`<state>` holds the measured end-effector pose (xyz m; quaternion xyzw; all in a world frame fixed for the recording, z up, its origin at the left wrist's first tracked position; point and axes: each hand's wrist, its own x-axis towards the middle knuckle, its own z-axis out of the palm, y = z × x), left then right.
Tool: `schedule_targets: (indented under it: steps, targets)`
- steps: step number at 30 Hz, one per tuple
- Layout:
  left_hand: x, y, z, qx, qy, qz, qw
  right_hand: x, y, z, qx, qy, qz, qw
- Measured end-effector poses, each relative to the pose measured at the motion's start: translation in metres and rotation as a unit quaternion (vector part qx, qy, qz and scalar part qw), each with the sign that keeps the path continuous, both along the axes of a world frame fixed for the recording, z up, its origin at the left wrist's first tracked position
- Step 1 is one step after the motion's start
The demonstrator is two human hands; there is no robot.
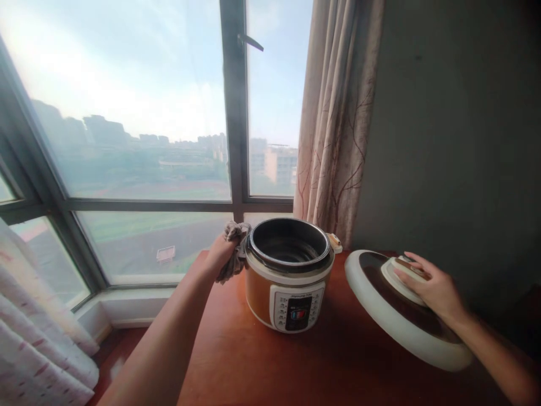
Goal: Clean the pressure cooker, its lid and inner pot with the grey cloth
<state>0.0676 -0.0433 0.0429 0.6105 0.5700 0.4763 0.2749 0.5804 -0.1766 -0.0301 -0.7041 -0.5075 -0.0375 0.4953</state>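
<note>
Hiding cloth (234, 250) behind cooker (287, 273)

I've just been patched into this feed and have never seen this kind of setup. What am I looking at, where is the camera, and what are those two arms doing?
There is no machine: the one picture comes from a camera worn on a person's head, looking forward and down at their own bare arms. On a reddish wooden table by a window stands an open electric pressure cooker, its pot uncovered. The left hand presses a grey cloth against the cooker's side. The right hand grips the knob of the cooker's lid, held tilted beside the cooker. A curtain hangs behind.
</note>
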Motion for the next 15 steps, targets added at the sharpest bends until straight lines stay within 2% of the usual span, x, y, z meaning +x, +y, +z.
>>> schedule_targets:
  steps: [4, 7, 11, 15]
  targets:
    - [0.001, -0.002, 0.0, -0.005, -0.016, -0.016, 1.0, 0.002, 0.005, -0.044, -0.013, -0.075, -0.018, 0.997]
    - [0.002, -0.005, 0.0, -0.016, -0.034, -0.021, 0.999, -0.002, 0.006, -0.067, -0.043, -0.133, -0.022, 0.99]
    - [0.003, -0.008, 0.003, -0.007, -0.021, -0.025, 0.999, -0.012, 0.005, -0.084, -0.079, -0.192, -0.026, 0.978]
    - [0.001, -0.005, 0.002, 0.021, 0.007, -0.004, 1.0, -0.017, 0.007, -0.094, -0.097, -0.205, -0.032, 0.973]
